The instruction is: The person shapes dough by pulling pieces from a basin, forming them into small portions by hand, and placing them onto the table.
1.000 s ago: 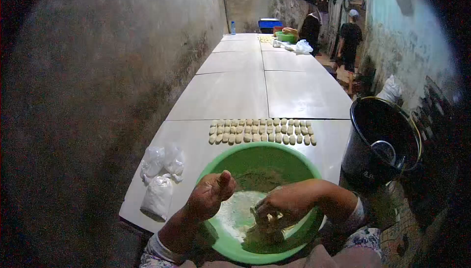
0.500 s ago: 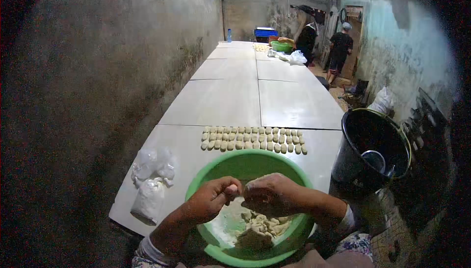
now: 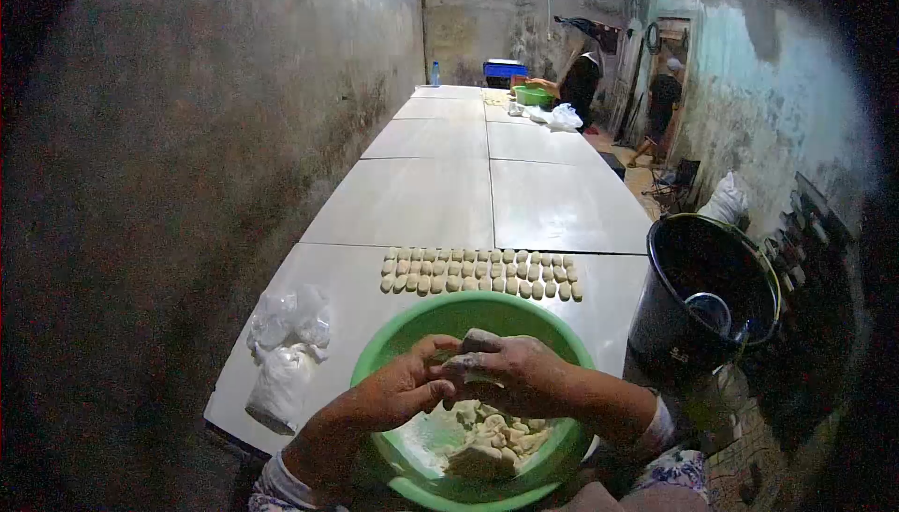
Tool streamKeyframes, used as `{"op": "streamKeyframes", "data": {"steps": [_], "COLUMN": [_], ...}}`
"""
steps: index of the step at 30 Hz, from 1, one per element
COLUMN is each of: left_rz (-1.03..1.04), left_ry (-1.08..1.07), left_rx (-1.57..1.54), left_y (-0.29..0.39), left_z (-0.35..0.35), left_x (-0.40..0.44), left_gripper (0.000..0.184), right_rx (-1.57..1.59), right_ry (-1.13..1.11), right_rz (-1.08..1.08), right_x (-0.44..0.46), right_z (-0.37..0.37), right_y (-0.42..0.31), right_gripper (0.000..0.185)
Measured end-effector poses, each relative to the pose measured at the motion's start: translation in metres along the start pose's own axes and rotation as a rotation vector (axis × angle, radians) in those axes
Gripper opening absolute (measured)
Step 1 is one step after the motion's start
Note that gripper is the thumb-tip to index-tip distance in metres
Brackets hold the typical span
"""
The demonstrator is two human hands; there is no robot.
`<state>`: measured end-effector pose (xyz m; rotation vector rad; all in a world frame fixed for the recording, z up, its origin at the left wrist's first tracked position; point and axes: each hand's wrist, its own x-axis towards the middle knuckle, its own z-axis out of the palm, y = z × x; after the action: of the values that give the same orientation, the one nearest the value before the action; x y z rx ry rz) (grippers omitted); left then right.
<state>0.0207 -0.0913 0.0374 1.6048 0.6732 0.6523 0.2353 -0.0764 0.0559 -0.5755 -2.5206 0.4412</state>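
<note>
My left hand (image 3: 412,385) and my right hand (image 3: 515,373) meet above a green basin (image 3: 375,353). The left fingers are spread and lightly bent, with the thumb apart, and their tips touch the right hand. My right hand is curled and dusted with white flour, palm turned inward. Whatever lies between the two hands is hidden. Below them in the basin sits a lump of torn, pale dough (image 3: 487,446), with loose white flour on the basin floor to its left. Beyond the rim, small oval dough pieces (image 3: 482,270) lie in rows on the white table (image 3: 403,203).
Clear plastic bags of white powder (image 3: 281,376) lie at the left. To the right stands a big black bucket (image 3: 670,325) with a bowl inside. At the far end are a green tub (image 3: 534,97), a blue crate (image 3: 506,70) and two people (image 3: 581,81).
My hands have come together; the left fingers have opened from a closed pinch and now touch the right hand. The far person at the right has moved toward the doorway.
</note>
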Motion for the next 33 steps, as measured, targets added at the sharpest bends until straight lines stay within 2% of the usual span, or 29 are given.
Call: {"op": "streamKeyframes", "data": {"steps": [1,3,5,7,9,11,12,13,14,15,17,20,22,23,25,27,29,30,31,33], "left_rz": [-0.036,-0.015,0.024,0.034,-0.048,-0.039,-0.030,-0.023,0.015,0.016,0.042,0.095,0.130,0.118,0.133,0.118,0.144,0.088,0.088,0.062], "left_ry": [-0.025,-0.037,-0.061,-0.037,-0.088,-0.076,-0.064,-0.053,-0.014,-0.015,-0.013,-0.037,-0.055,-0.051,-0.125,-0.137,-0.177,-0.178,-0.177,-0.004], "left_rx": [-0.080,-0.100,-0.142,-0.163,0.043,0.079,0.114,0.149,0.133,0.134,0.227,0.326,0.417,0.412,0.338,0.359,0.335,0.190,0.191,-0.048], "left_y": [0.004,0.005,0.005,0.003,-0.002,0.002,0.005,0.006,0.004,0.002,-0.002,0.004,0.005,0.006,0.004,0.002,0.007,0.003,0.001,0.001], "left_z": [0.001,0.001,0.003,0.003,-0.001,0.000,0.001,0.001,0.005,0.005,0.003,0.003,0.002,0.001,-0.001,-0.002,-0.001,-0.005,-0.005,-0.004], "left_x": [-0.001,-0.001,-0.002,-0.002,0.001,-0.001,-0.001,-0.001,-0.001,-0.001,-0.001,-0.003,-0.006,-0.006,-0.005,-0.006,-0.006,-0.005,-0.004,-0.001], "left_gripper": [0.053,0.054,0.057,0.052,0.044,0.039,0.035,0.031,0.027,0.027,0.023,0.032,0.043,0.043,0.043,0.040,0.036,0.034,0.034,0.030], "right_rx": [0.034,-0.019,-0.030,-0.070,-0.110,-0.138,-0.116,-0.116,-0.130,-0.144,-0.140,-0.153,0.072,0.085,0.302,0.321,0.646,0.740,0.740,1.406], "right_ry": [-0.066,-0.054,-0.037,-0.058,-0.081,0.040,0.043,0.043,-0.038,-0.119,-0.119,-0.081,-0.074,-0.078,-0.054,-0.122,-0.169,-0.127,-0.127,-0.260], "right_rz": [0.046,0.036,0.021,0.035,0.047,-0.070,-0.056,-0.056,-0.035,-0.014,-0.016,-0.008,0.033,0.032,-0.082,-0.064,-0.141,-0.153,-0.153,0.592], "right_x": [0.001,-0.001,-0.002,-0.002,-0.002,-0.002,-0.002,-0.001,-0.001,-0.001,-0.001,-0.003,-0.003,-0.002,0.001,-0.002,-0.002,0.000,-0.004,-0.008], "right_z": [-0.002,0.000,-0.002,-0.003,-0.001,0.004,0.003,0.001,-0.001,-0.003,-0.002,0.002,-0.003,-0.003,-0.003,-0.003,-0.007,-0.017,-0.017,-0.012], "right_y": [-0.003,-0.001,-0.002,-0.004,-0.003,0.001,-0.001,-0.002,-0.003,-0.003,-0.003,-0.004,-0.007,-0.005,0.002,0.013,0.017,0.013,0.014,0.017], "right_gripper": [0.026,0.022,0.027,0.031,0.034,0.021,0.018,0.018,0.028,0.038,0.033,0.028,0.023,0.023,0.021,0.019,0.013,0.015,0.015,0.021]}}
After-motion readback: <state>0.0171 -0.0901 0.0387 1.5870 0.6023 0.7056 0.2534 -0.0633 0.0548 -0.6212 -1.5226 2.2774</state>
